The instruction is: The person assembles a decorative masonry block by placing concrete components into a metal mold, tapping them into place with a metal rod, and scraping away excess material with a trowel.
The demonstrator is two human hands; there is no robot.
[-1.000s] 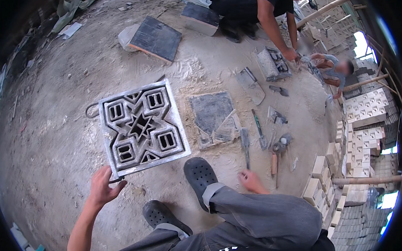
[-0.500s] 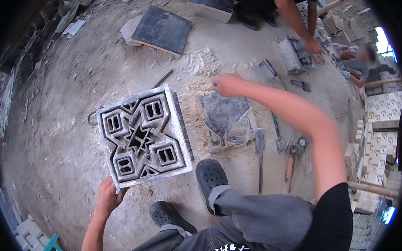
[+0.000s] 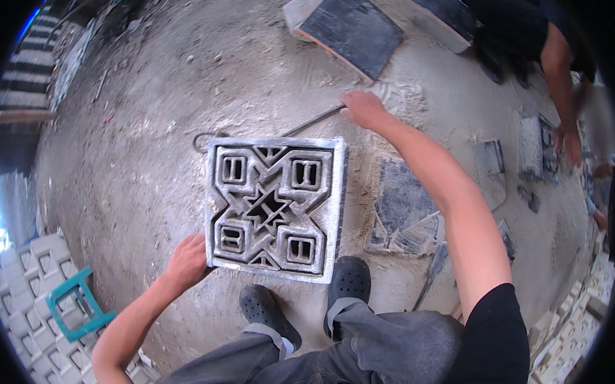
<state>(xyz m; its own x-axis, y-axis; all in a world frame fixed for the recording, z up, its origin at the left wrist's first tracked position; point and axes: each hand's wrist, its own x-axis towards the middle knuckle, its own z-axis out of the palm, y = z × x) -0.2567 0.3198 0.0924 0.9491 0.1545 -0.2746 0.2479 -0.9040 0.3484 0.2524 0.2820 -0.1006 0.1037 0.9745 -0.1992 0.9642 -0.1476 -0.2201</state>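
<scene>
A square metal mould (image 3: 337,214) with a pale frame stands in front of my feet, filled with a grey patterned openwork block (image 3: 266,207). My left hand (image 3: 189,261) is closed around the mould's near left corner, fingers partly hidden by its edge. Beyond the far side lies a thin dark metal rod (image 3: 314,120), and my right hand (image 3: 363,109) is closed on its far end. A small metal loop (image 3: 201,141) sticks out at the mould's far left corner; whether it joins the rod is hidden.
Right of the mould lies a dusty dark board (image 3: 406,203), with a long-handled tool (image 3: 433,273) beside it. A dark slab (image 3: 352,33) rests farther off. A co-worker's hand (image 3: 567,143) works at another mould (image 3: 534,147). A teal stool (image 3: 76,304) stands near pale stacked blocks (image 3: 19,275).
My right hand has reached the rod and closed on its end. The view has turned, so the mould sits squarer and farther right; my left hand stays at its corner.
</scene>
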